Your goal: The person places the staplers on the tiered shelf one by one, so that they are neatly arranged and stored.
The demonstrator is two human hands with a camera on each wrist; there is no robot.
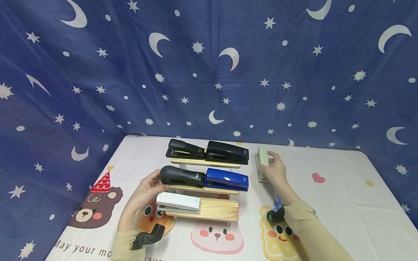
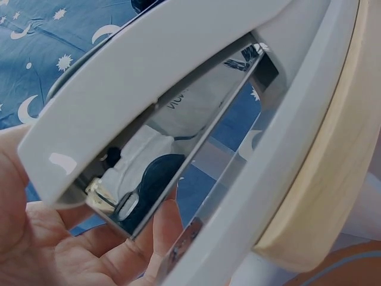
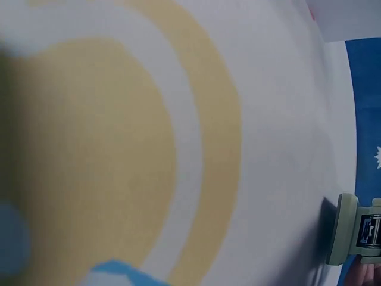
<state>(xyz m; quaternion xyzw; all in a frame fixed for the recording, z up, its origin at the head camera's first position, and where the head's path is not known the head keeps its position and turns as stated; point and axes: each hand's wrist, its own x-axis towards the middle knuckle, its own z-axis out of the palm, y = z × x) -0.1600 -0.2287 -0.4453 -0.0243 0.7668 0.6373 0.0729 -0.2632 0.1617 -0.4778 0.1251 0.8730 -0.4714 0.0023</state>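
A three-tier wooden stand [image 1: 222,210] carries several staplers. My left hand [image 1: 145,190] is at the left end of the middle tier, its thumb and fingers around the rear of a black stapler [image 1: 181,176]. Just in front, a white stapler [image 1: 178,202] sits on the lowest tier; in the left wrist view this white stapler [image 2: 119,83] covers part of my hand [image 2: 89,250]. Right of the stand, my right hand [image 1: 276,167] grips a pale green stapler [image 1: 263,157] from its right side. The right wrist view catches only the edge of this stapler [image 3: 342,232].
Beside the black stapler stands a blue stapler [image 1: 227,179]. The top tier bears two more black staplers, one at left [image 1: 184,149] and one at right [image 1: 227,152]. A printed white cloth [image 1: 332,216] covers the table, and a blue star-patterned curtain [image 1: 212,67] hangs behind.
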